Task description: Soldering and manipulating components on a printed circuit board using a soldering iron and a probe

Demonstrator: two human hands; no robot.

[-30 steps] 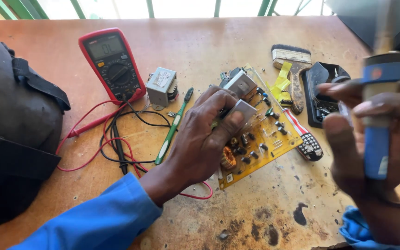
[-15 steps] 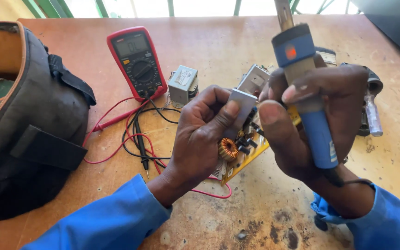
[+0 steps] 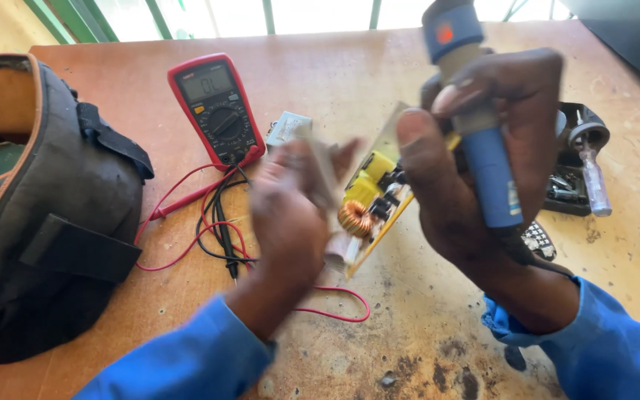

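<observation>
One yellow circuit board [image 3: 368, 204], tilted up off the table near its middle, is gripped by the left hand [image 3: 290, 215], fingers closed on its edge. The right hand [image 3: 483, 155] clasps a blue-handled soldering iron [image 3: 483, 148] just beside it. The step looks like positioning; next calls for steadying the board. A multimeter [image 3: 216, 107] lies toward the far edge.

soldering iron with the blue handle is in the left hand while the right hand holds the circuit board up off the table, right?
Not quite: the hands are swapped. The head view shows the soldering iron in the right hand, while the left hand holds the circuit board up off the table.
</observation>
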